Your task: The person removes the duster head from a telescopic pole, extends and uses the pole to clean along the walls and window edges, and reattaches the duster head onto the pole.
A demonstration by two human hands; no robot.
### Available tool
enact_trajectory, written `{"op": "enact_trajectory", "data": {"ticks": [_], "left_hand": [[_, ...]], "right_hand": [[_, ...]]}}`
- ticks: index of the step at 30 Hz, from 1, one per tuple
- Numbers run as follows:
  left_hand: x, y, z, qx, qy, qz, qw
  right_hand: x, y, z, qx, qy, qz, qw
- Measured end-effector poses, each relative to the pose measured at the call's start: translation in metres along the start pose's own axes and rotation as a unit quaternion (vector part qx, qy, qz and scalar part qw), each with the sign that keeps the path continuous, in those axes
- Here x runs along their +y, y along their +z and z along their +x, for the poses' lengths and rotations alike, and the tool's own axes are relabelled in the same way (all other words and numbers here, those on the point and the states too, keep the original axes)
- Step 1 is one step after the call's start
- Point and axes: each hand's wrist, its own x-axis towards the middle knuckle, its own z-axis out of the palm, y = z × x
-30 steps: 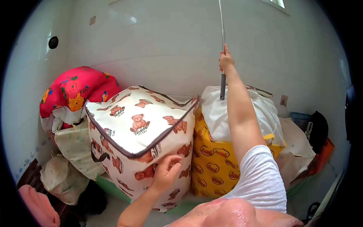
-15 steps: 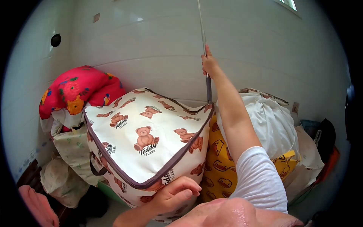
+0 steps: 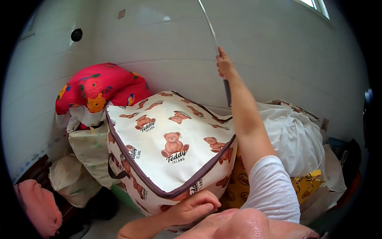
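Note:
My right hand point(image 3: 225, 65) is closed around a thin metal pole point(image 3: 209, 24) with a dark grey handle point(image 3: 227, 92). The pole leans up against the white wall behind, and its top leaves the view. Below sits a large cream storage bag point(image 3: 173, 146) printed with brown teddy bears and edged in dark piping. Against the front side of this bag rests my left hand point(image 3: 195, 206), fingers loosely bent with nothing visible in them. A yellow bag with duck prints point(image 3: 307, 184) is partly hidden behind my right arm.
Left of the bear bag, a pink floral bundle point(image 3: 93, 85) lies on pale bags point(image 3: 87, 151). Pink cloth point(image 3: 38, 209) is at lower left. A white drawstring bag point(image 3: 292, 137) stands on the right. The tiled wall point(image 3: 159, 40) rises close behind, with a small window point(image 3: 317, 6) above.
The view has swung left, so the bags appear further right. The pole now tilts more to the left at its top. My left hand stays by the bag's front.

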Motion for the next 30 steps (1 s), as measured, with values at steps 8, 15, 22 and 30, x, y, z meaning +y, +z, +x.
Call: {"op": "enact_trajectory", "data": {"ticks": [8,15,22,30], "left_hand": [[0.002,0.001,-0.008,-0.023,-0.021,-0.045,0.999],[0.000,-0.004,-0.013,-0.044,-0.031,-0.024,0.998],[-0.005,-0.012,-0.015,-0.083,-0.013,-0.012,0.996],[-0.005,-0.023,-0.032,-0.167,-0.088,0.085,0.978]], "right_hand": [[-0.002,-0.067,-0.012,0.093,-0.050,0.013,0.994],[0.004,-0.082,-0.026,0.170,-0.098,0.026,0.980],[-0.036,-0.070,-0.026,0.156,-0.128,0.127,0.971],[-0.110,-0.051,-0.004,0.103,-0.096,0.098,0.985]]}}
